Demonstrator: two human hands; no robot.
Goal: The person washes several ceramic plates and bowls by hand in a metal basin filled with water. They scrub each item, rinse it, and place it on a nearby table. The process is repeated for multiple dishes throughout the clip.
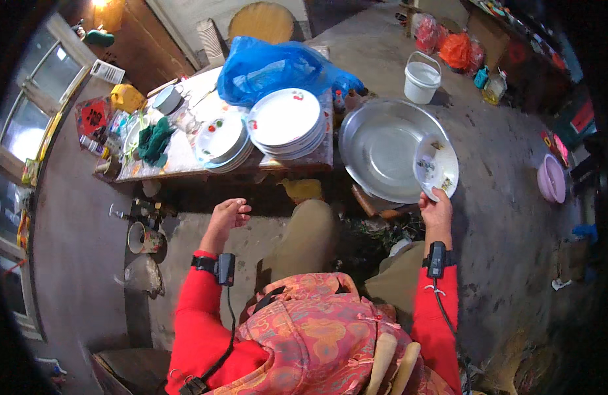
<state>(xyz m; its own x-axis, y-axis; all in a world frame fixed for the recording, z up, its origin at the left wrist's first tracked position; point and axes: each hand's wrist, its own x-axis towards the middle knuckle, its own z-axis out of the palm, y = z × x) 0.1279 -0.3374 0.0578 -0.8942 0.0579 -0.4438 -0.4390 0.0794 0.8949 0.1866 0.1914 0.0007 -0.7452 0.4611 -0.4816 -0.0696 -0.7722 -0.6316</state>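
Note:
My right hand point(436, 210) grips the near rim of a white dish with a floral pattern point(434, 165). The dish is tilted over the right side of a large metal basin point(383, 148); whether it touches the basin wall I cannot tell. My left hand point(230, 215) hangs in the air before the table's front edge, fingers loosely curled and nothing in them. Beyond it, on the table, rise a stack of white plates with fruit motifs point(286, 116) and a lower stack of similar plates point(217, 138). Both wrists carry a strapped-on device with a cable.
A blue plastic bag point(274, 69) lies behind the plates on the table point(178, 158). To the left are a dark green cloth point(154, 140) and an enamel mug point(168, 98). On the floor stand a white bucket point(422, 79) and a pink basin point(550, 178). My knees are below the table edge.

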